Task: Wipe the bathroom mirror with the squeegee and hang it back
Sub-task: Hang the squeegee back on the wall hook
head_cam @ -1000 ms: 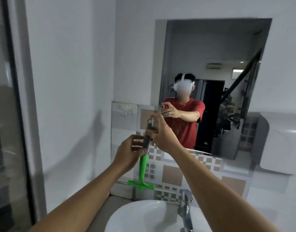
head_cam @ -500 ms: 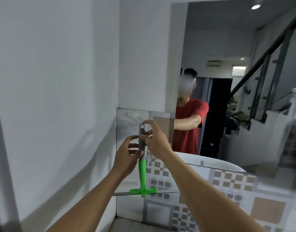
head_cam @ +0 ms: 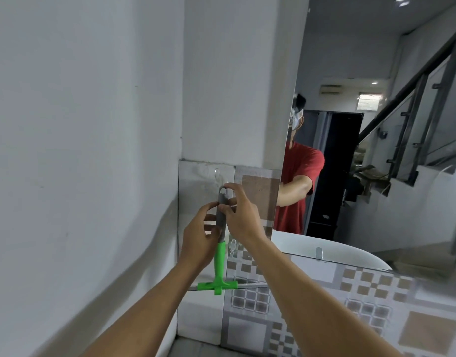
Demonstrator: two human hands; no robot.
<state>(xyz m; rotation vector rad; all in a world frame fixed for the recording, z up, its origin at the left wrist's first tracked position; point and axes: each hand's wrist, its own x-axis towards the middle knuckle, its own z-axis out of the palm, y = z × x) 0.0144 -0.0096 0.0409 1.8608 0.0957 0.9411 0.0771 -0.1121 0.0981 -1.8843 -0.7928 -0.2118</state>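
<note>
Lifting the squeegee (head_cam: 220, 243) toward the clear hook (head_cam: 217, 175) on the tiled wall, the person has brought its hanging hole closer than half a second ago, so the wiping looks finished and only hanging remains. The left hand (head_cam: 199, 239) pinches the grey grip; the right hand (head_cam: 243, 215) closes fingertips around the handle's top beside the mirror (head_cam: 376, 124).

Soft, even daylight; slight motion blur, wide-angle bending at edges.
</note>
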